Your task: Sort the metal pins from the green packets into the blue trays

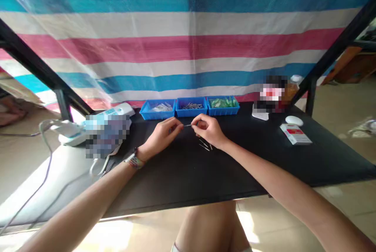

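At the far left of the table [176, 173], a white power strip [69, 139] and a looped white cable [98, 170] lie clear of my forearm; I should not let the sleeveless arm drift into the loop.

Left blue bin [158, 116]: clear, film-like pieces. It stands behind my left hand [163, 134], just apart from it.

Left hand: fingers narrow, thumb and index tips meeting at the left end of a thin metallic rod [187, 125]. I should grip lightly here, enough to steady the end without bending so slim a part.

The rod spans the small gap between my two hands, near level, above the table and in front of the middle blue bin [191, 113], which holds many slim metallic pieces. Whether the rod is one part or two end to end, I cannot tell. Both ends should be held in one line; a skewed pull would probably flex it or make it slip.

Loose slim pieces [204, 145] lie on the table just below my right hand [210, 130]. I should hold that palm raised so as not to sweep them.

Right hand: fingers narrow, pinching the rod's right end.

Right blue bin [225, 111]: green pieces. Farther right, a white-and-red box [296, 135] lies well apart from the work.
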`<state>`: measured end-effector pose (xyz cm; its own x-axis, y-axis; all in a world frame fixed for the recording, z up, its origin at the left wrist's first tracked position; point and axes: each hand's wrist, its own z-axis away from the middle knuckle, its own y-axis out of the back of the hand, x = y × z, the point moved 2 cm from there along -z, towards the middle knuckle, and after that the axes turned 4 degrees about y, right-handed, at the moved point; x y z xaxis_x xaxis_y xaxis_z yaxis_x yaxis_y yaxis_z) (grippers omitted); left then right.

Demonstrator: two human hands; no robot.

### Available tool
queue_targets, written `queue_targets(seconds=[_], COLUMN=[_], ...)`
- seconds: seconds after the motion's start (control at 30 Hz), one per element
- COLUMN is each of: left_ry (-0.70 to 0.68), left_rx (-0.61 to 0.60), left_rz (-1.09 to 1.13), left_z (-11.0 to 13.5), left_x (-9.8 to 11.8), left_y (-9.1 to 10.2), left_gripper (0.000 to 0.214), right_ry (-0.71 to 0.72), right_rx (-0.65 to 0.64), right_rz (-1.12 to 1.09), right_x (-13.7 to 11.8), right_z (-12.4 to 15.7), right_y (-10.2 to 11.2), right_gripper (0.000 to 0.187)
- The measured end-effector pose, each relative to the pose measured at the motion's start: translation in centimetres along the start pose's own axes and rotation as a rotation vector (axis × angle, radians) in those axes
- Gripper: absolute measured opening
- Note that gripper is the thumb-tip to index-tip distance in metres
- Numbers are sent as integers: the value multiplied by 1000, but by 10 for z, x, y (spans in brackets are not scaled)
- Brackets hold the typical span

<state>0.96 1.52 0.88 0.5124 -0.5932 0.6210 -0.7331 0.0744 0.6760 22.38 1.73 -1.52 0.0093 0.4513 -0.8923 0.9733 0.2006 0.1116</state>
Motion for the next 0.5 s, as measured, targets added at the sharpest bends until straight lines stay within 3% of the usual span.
queue_targets(seconds=[0.17, 0.3, 0.4, 0.5], left_ry=[24, 84, 76, 10], left_rx=[-1, -4, -32, -90], left_rz=[7, 49, 27, -28], left_z=[-1, 2, 3, 3], left_x=[1, 1, 2, 6], left_y=[-2, -3, -4, -6], left_gripper=[29, 27, 26, 23], right_ry=[65, 153, 247, 284], right_rx=[15, 195, 346, 299], right_rz=[70, 150, 326, 606], right_x=[-4, -12, -14, -7], right_z=[-1, -14, -28, -38], right_y=[1, 16, 30, 36], right_gripper=[10, 10, 7, 9])
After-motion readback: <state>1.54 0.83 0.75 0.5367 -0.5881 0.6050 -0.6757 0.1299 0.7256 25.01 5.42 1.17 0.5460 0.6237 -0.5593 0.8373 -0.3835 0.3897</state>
